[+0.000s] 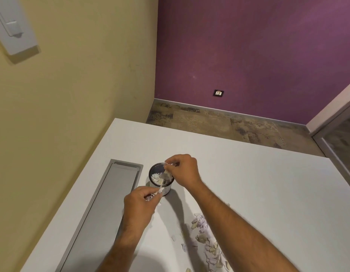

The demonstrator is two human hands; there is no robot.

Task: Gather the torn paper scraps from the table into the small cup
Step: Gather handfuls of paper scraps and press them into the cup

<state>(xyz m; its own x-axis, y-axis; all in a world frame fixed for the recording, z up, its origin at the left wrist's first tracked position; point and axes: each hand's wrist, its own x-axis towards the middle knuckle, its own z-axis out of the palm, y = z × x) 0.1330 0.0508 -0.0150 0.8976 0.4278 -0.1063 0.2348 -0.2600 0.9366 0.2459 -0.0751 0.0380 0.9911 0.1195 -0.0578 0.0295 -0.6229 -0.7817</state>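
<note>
The cup (161, 178) stands on the white table (248, 173), at 12 o'clock from the left hand (139, 205). It has scraps inside. The right hand (183, 168) is over the rim at 2 o'clock, pinching a scrap. The left hand is closed on more scraps, touching the cup's near side. A pile (206, 240) lies at 5 o'clock. A gray tray (103, 209) sits at 8 o'clock.
</note>
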